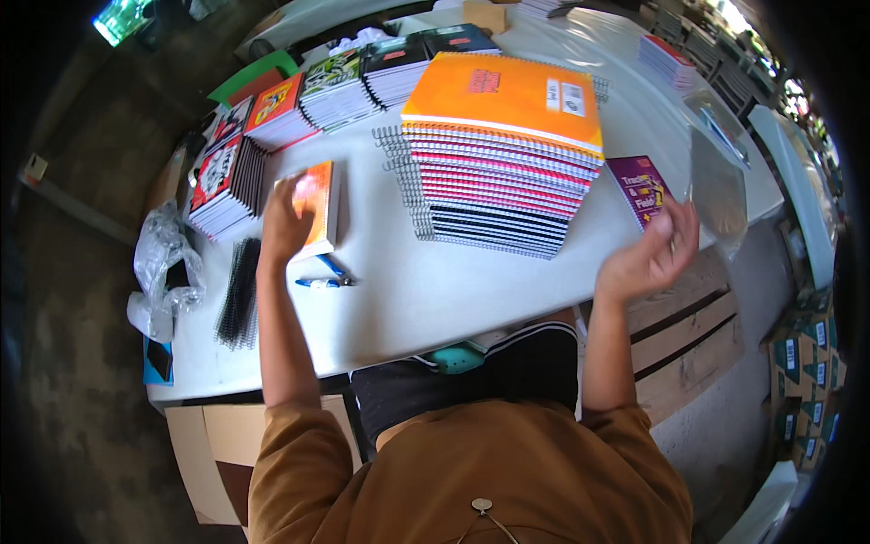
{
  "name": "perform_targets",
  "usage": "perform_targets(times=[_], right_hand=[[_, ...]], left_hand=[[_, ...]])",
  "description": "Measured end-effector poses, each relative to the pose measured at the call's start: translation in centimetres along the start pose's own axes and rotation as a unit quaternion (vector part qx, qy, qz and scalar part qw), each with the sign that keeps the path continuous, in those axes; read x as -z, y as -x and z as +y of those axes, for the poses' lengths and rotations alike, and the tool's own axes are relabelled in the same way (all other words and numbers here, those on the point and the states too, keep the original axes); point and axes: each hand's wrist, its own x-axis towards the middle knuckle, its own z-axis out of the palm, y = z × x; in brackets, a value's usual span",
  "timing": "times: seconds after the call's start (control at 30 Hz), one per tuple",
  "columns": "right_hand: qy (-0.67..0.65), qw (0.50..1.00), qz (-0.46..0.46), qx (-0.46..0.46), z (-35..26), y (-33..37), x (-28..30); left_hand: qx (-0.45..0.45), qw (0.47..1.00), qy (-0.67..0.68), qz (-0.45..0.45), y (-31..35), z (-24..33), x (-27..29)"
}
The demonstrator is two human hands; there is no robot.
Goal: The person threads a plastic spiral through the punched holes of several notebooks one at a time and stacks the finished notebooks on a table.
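Head view shows a person's two bare hands over a white table, one on each side of a tall stack of spiral-bound notebooks topped by a bright orange cover. The left hand lies at the left edge of a small, thick, orange-covered book, its fingers loosely bent over the cover; whether they grip it cannot be told. That book rests flat on the table, to the left of the tall stack and well apart from it. Over on the right, the right hand is raised with half-curled fingers and the thumb near them, at the lower end of a purple-covered notebook; whether they pinch its edge cannot be told. The purple notebook lies just beside the stack's right side. A blue-handled hand tool sits just below the orange book, and a bundle of black spiral binding wire lies beside the left forearm. Farther left is a crumpled clear plastic bag, near a stack of red-and-black-covered spiral notebooks.
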Motion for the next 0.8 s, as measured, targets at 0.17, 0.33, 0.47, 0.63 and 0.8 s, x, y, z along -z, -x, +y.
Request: perform_targets(times=[0.17, 0.33, 0.47, 0.63, 0.8], right_hand=[[-0.075, 0.938, -0.265, -0.208, -3.0, 8.4, 2.5], [-0.298, 0.628, -0.436, -0.572, -7.4, 15.5, 0.2], [-0.257, 0.629, -0.385, -0.624, -7.2, 17.5, 0.4], [-0.264, 0.631, -0.491, -0.540, -3.6, 10.6, 1.1], [-0.217, 0.647, -0.601, -0.416, -3.0, 9.8, 0.6]], left_hand=[[0.130, 0.957, -0.221, -0.133, 8.6, -1.0, -0.2], [-0.027, 0.970, -0.220, -0.099, 11.1, 12.2, 0.4], [-0.007, 0.991, 0.053, -0.122, 12.5, 18.1, 1.0], [0.193, 0.939, 0.265, 0.107, 11.5, 11.6, 0.1], [0.322, 0.818, 0.472, -0.068, 15.6, 10.4, -4.7]])
